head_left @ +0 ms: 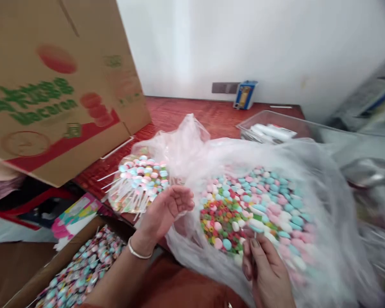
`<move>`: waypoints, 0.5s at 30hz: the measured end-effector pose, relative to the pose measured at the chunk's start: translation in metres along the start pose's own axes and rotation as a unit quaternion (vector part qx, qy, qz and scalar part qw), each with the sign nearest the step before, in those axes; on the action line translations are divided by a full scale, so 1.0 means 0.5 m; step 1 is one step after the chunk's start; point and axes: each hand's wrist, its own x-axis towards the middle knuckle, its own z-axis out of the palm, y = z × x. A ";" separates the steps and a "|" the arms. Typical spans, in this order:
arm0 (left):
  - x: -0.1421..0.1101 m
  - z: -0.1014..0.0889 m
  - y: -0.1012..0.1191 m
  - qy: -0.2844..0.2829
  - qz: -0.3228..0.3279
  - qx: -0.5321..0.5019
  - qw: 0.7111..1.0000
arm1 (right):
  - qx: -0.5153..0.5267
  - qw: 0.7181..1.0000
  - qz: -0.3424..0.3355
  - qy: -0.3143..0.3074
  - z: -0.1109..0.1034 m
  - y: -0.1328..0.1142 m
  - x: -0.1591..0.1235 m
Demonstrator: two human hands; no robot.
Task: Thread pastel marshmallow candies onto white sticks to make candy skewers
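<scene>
My left hand point(171, 207) is raised palm inward between the candy pile and the bag, its fingers loosely bent with nothing in them. My right hand point(268, 267) pinches a candy skewer point(256, 226) by its stick, over the front of a clear plastic bag point(332, 205). Pale blue and white candy shows at the skewer's top. Inside the bag lie pink, blue and white button-shaped candies point(272, 184) and small coloured rings point(223, 218). Left of the bag, finished-looking candy skewers point(144, 175) are heaped with their white sticks pointing toward me.
A large cardboard box point(93, 55) stands at the left on the red table point(186, 111). Below it, an open carton point(73, 246) holds many wrapped candies. A clear plastic tray point(266, 114) with white items sits behind the bag, near a blue packet point(245, 95). A metal bowl point(368, 169) is at the right.
</scene>
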 end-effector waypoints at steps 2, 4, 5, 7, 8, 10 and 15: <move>0.002 0.019 -0.054 -0.044 -0.067 0.099 0.992 | 0.025 0.999 -0.005 0.045 -0.029 -0.013 -0.004; 0.009 0.039 -0.098 -0.090 -0.098 0.233 0.963 | 0.044 0.995 -0.003 0.091 -0.060 -0.019 -0.014; 0.015 0.048 -0.115 -0.112 -0.094 0.309 0.940 | 0.052 0.993 0.003 0.109 -0.074 -0.018 -0.021; 0.029 0.063 -0.142 -0.151 -0.041 0.450 0.879 | 0.065 0.989 0.022 0.134 -0.094 -0.011 -0.036; 0.037 0.068 -0.153 -0.171 -0.005 0.504 0.847 | 0.072 0.987 0.032 0.144 -0.101 -0.006 -0.042; 0.051 0.075 -0.173 -0.213 0.065 0.571 0.790 | 0.082 0.982 0.048 0.162 -0.105 0.005 -0.049; 0.067 0.081 -0.221 -0.284 0.179 0.651 0.681 | 0.050 0.984 0.026 0.172 -0.099 0.020 -0.049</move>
